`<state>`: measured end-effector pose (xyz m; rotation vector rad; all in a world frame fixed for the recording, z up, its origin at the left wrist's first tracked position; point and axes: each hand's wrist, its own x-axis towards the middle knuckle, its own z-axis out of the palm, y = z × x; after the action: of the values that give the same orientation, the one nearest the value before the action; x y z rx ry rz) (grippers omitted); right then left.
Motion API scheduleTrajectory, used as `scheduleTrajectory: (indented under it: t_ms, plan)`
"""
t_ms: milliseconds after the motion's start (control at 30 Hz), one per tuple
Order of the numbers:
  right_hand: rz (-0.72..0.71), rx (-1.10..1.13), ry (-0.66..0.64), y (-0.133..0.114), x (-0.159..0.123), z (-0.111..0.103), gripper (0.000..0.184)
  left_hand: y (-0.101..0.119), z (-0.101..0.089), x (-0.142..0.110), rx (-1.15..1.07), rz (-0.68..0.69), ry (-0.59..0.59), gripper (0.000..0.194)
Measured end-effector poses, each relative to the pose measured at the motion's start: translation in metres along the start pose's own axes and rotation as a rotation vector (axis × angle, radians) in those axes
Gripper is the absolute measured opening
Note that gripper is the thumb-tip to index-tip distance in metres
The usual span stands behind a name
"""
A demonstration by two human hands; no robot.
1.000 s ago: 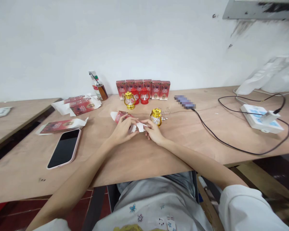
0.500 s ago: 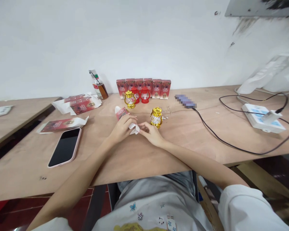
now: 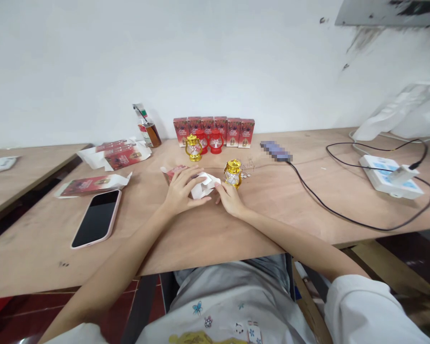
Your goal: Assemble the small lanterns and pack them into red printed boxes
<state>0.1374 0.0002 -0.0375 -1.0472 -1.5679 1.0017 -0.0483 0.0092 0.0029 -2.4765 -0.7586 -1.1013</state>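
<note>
Between my hands lies a small red cardboard box [image 3: 202, 188], its white end flaps spread and facing right. My left hand [image 3: 181, 189] wraps over the box from the left, with its printed end showing beyond the fingers. My right hand [image 3: 230, 197] pinches a white flap at the open end. Just behind the right hand stands a gold mini lantern [image 3: 232, 173] with a clear middle. Farther back are another gold lantern [image 3: 194, 148] and two red lanterns [image 3: 216, 142], all upright.
Several closed red boxes [image 3: 232, 132] stand in a row by the wall. Flattened boxes [image 3: 123, 155], a bottle [image 3: 150, 134] and a pink-edged phone [image 3: 97, 219] lie or stand on the left. Rightward are a blurred phone [image 3: 276, 151], its black cable and a white power strip [image 3: 390, 176].
The box has turned in my left hand so its open white end shows more. My right hand has shifted slightly right, and the flaps are spread wider.
</note>
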Motion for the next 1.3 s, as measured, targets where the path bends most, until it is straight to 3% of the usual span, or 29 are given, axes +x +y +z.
scheduleTrajectory:
  t_ms: [100,267,367,500,767,1000,1167,1300]
  plan:
    - [0.022,0.049,0.027,-0.003,-0.001,0.0,0.046,0.003,0.004,-0.002,0.007,-0.007,-0.005,0.052]
    - [-0.029,0.116,0.052,0.002,0.001,0.002,0.045,0.006,0.005,-0.003,0.03,-0.138,-0.046,0.045]
    - [-0.078,0.107,0.051,0.005,0.002,0.001,0.041,0.006,0.004,-0.003,0.053,-0.15,-0.059,0.044]
    - [-0.163,0.109,-0.002,0.002,0.0,-0.001,0.035,0.006,0.004,-0.004,0.052,-0.092,-0.01,0.041]
    - [-0.297,0.187,-0.115,-0.005,-0.006,-0.004,0.044,0.001,0.008,-0.008,0.079,-0.054,0.13,0.029]
    - [-0.286,0.166,-0.129,-0.005,-0.005,-0.004,0.041,0.002,0.008,-0.007,0.11,-0.033,0.139,0.017]
    - [-0.259,0.26,-0.134,-0.002,-0.004,-0.003,0.033,0.005,0.009,-0.005,0.113,0.026,0.174,0.019]
    - [-0.213,0.305,-0.126,-0.001,-0.003,-0.002,0.027,0.006,0.01,-0.006,0.089,-0.001,0.124,0.02]
